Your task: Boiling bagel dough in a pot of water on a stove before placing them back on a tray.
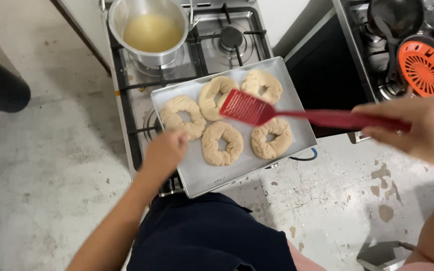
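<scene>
A person stands at a gas stove [126, 95], both bare hands at work over a metal baking tray [217, 175] that rests across the burners. The right hand [418, 128] is closed around the handle of a red slotted spatula [247, 108], whose blade reaches out well away from the grip and hovers over the tray, above the gap between two of the five raw dough rings [222, 143]. The left hand [164, 150] sits at the tray's near left edge, fingers curled against it beside the nearest ring; whether it actually grips the rim cannot be told from this angle. Beyond the spatula's blade, at the far side of the stove from both hands, a steel pot [149, 30] holds pale yellow liquid. Just past the right hand, on a second stove, lie an orange perforated skimmer [425, 68] and a dark pan [395, 17]. Below the tray, the person's dark garment fills the foreground over a stained concrete floor [51, 175].
</scene>
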